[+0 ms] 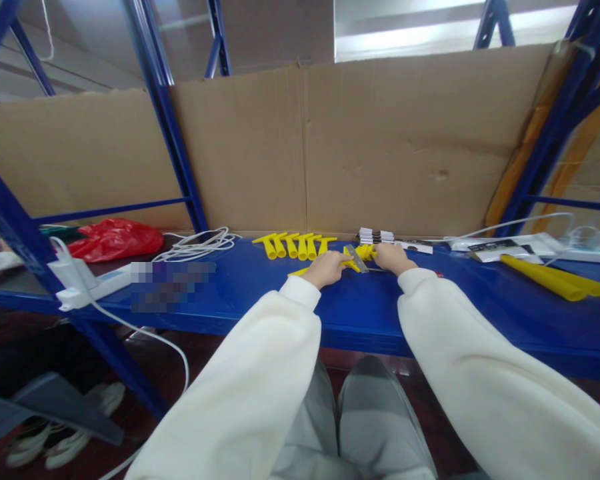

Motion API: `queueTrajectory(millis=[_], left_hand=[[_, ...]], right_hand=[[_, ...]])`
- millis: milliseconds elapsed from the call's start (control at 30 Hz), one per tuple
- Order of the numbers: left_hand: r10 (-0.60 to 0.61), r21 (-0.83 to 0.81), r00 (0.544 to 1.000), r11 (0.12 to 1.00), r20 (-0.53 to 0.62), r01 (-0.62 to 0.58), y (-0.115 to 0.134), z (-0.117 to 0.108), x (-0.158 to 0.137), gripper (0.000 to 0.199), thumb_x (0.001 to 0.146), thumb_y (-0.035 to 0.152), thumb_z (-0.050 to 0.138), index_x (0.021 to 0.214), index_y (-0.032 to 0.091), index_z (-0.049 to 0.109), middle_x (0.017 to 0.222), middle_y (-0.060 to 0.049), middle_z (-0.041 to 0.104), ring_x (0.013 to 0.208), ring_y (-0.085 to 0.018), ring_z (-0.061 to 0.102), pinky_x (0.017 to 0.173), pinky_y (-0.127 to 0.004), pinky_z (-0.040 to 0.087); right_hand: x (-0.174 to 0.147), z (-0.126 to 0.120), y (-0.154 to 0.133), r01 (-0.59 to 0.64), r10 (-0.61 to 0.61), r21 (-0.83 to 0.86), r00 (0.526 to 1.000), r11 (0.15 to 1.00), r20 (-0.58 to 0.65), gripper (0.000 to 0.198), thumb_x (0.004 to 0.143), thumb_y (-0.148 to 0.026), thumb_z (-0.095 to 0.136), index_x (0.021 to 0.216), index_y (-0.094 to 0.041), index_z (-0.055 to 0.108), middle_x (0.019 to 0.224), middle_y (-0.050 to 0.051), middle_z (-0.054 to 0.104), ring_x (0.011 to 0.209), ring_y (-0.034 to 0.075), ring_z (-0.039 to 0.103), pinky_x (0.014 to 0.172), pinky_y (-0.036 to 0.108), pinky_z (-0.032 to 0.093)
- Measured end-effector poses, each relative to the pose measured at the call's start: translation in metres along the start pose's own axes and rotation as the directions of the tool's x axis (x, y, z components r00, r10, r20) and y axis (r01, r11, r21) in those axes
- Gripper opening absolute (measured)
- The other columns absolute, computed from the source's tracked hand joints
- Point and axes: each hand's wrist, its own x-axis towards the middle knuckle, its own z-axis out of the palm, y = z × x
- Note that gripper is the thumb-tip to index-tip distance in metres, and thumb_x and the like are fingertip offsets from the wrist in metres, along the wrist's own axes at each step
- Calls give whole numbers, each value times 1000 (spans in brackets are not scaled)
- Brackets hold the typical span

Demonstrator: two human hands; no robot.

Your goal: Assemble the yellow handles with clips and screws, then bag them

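My left hand (325, 269) is closed around a yellow-handled scraper (351, 264), whose handle end sticks out to the left of the hand. A flat metal blade (357, 259) lies across its head, between my two hands. My right hand (392, 257) is closed, its fingertips at a yellow piece (365, 251) beside the blade; the exact grip is too small to make out. Several yellow T-shaped tools (293, 247) lie in a row on the blue shelf, beyond and left of my left hand. Behind my right hand sits a stack of small white-and-black packs (375, 235).
Long yellow tubes (550, 277) and flat packets (505, 249) lie right, near a white power strip (587, 252). At left are a red plastic bag (117, 239), coiled white cable (200, 245) and another power strip (105, 283). Cardboard (370, 147) backs the blue shelf (250, 293).
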Motion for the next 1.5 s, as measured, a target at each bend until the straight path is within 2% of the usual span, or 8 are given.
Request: queueTrajectory(millis=[167, 533, 833, 1067, 1333, 1500], left_hand=[[2, 5, 1000, 1000, -3, -2, -1, 1, 1, 39, 93, 17, 56, 130, 21, 67, 127, -11, 69, 118, -24, 65, 103, -35, 49], [7, 5, 1000, 1000, 9, -7, 0, -1, 0, 38, 94, 20, 55, 131, 20, 66, 127, -11, 70, 119, -23, 64, 104, -33, 47], [10, 12, 1000, 1000, 7, -10, 1, -2, 0, 40, 93, 16, 56, 132, 19, 65, 126, -12, 69, 118, -25, 65, 103, -35, 48], [-18, 12, 1000, 1000, 13, 17, 1, -1, 0, 40, 93, 18, 57, 132, 21, 65, 127, -10, 69, 118, -24, 65, 103, -33, 48], [-21, -6, 1000, 1000, 3, 21, 2, -2, -1, 39, 93, 18, 57, 131, 21, 66, 128, -11, 69, 119, -24, 64, 104, -35, 48], [-14, 3, 1000, 1000, 9, 14, 2, -2, -1, 40, 93, 17, 57, 132, 21, 65, 128, -10, 69, 119, -24, 64, 105, -34, 48]], right_hand=[[0, 1, 0, -40, 40, 0, 999, 999, 3, 38, 93, -22, 46, 123, -8, 65, 126, 24, 66, 122, 32, 60, 101, 45, 39], [1, 0, 2, -44, 43, 7, 999, 999, 18, 37, 93, -13, 45, 125, -9, 64, 129, 23, 65, 123, 30, 59, 103, 43, 36], [0, 0, 5, -71, 71, 20, 997, 997, -6, 39, 94, -18, 48, 126, -3, 64, 130, 28, 62, 127, 34, 55, 102, 46, 38], [-2, 0, 3, -53, 53, -26, 999, 998, -8, 38, 94, -19, 47, 125, -5, 65, 126, 27, 65, 125, 33, 57, 102, 45, 38], [0, 1, 2, -50, 49, -38, 999, 998, -19, 43, 93, -27, 49, 127, -5, 64, 127, 27, 64, 124, 34, 57, 101, 47, 39], [0, 0, -1, -47, 46, -42, 999, 998, -23, 43, 94, -25, 47, 127, -2, 64, 125, 28, 65, 124, 34, 58, 102, 45, 38]])
